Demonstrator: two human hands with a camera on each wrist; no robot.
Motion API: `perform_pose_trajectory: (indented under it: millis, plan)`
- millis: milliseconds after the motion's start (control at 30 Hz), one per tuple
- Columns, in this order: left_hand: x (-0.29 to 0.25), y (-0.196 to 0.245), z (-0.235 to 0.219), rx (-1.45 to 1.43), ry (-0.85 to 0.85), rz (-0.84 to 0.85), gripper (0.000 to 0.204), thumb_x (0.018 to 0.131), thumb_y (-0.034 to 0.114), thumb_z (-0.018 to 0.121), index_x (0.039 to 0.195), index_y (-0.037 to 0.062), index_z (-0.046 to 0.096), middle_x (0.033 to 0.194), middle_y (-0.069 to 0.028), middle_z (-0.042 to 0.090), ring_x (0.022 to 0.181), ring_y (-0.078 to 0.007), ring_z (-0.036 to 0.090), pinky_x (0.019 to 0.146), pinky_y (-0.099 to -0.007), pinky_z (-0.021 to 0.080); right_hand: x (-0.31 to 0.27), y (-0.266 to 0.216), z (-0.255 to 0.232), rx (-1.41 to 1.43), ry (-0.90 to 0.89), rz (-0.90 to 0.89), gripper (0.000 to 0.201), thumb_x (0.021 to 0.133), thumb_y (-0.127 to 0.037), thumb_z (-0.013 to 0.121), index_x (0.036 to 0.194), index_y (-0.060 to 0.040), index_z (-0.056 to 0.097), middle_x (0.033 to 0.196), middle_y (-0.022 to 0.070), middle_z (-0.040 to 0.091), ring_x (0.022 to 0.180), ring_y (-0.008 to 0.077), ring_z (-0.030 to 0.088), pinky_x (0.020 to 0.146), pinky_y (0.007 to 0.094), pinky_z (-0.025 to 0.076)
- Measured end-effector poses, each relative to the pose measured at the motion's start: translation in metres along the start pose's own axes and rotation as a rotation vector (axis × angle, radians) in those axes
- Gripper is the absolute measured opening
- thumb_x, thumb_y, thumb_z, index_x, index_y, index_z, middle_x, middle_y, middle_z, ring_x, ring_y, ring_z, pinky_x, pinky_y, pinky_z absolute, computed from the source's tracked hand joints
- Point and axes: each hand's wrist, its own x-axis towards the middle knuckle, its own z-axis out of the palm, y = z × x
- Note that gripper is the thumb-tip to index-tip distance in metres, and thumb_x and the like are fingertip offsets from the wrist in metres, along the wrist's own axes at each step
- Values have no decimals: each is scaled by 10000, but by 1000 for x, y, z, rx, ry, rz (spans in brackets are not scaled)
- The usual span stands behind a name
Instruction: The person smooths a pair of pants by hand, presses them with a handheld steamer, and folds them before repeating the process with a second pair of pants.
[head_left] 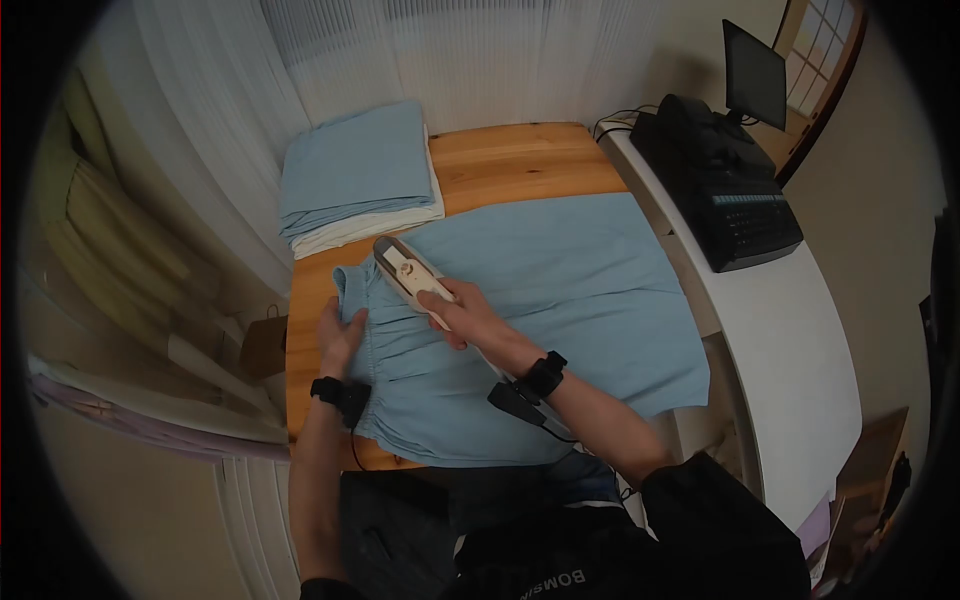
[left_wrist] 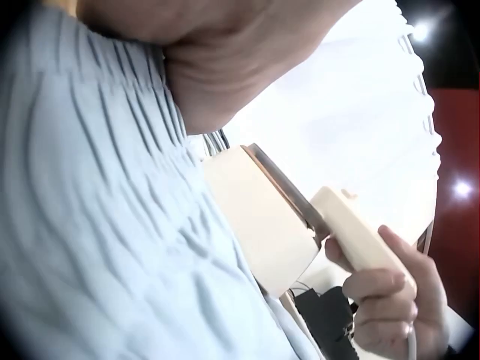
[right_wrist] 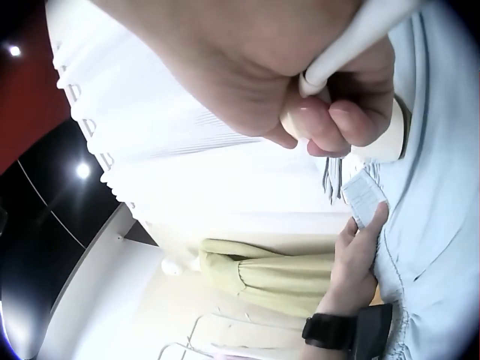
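A light blue garment (head_left: 560, 290) with a gathered elastic waist lies spread over the wooden table, its waistband to the left. My right hand (head_left: 460, 312) grips the handle of a cream handheld garment steamer (head_left: 405, 268). In the left wrist view, the steamer's broad head (left_wrist: 262, 221) rests close against the cloth near the waistband, and its white cord (right_wrist: 367, 37) runs out of the handle in the right wrist view. My left hand (head_left: 342, 338) holds the waistband's edge near its upper corner, thumb over the fabric (right_wrist: 364, 196). Its other fingers are partly hidden.
Folded blue cloth (head_left: 355, 155) sits on white cloth at the table's back left corner. To the right, a white counter (head_left: 790, 340) carries a black machine with keys (head_left: 745, 225) and a monitor (head_left: 755, 75). White curtains hang behind the wooden table (head_left: 530, 160).
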Motion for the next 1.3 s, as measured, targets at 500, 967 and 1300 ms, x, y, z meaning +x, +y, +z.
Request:
perform_pose_trajectory:
  millis: [500,967,1300]
  plan:
    - [44,-177,-106,38,174,-169,649,816,338,770,1306,-45,583,1281,-279,611,1224,-418,571,1017,-451,459,-59,4,-194,21,541,-38,435,1008,-414,576,1207,-28,546,751,-10,512,483,38,337,450,220,291]
    - [-25,-122,-128,484,95,-326,890,822,595,714,1480,65,434,1509,-238,413,1396,-438,372,1114,-496,350,-91,5,-74,56,-5,48,446,1005,-404,563,1268,-44,573,723,-33,496,504,44,347,461,238,292]
    - [-109,-43,-95,480,-281,167,863,882,535,662,1566,136,320,1646,-138,226,1512,-434,141,1168,-608,191,-109,7,-102,39,202,93,451,994,-422,581,1221,-32,592,725,-38,495,513,32,358,471,220,298]
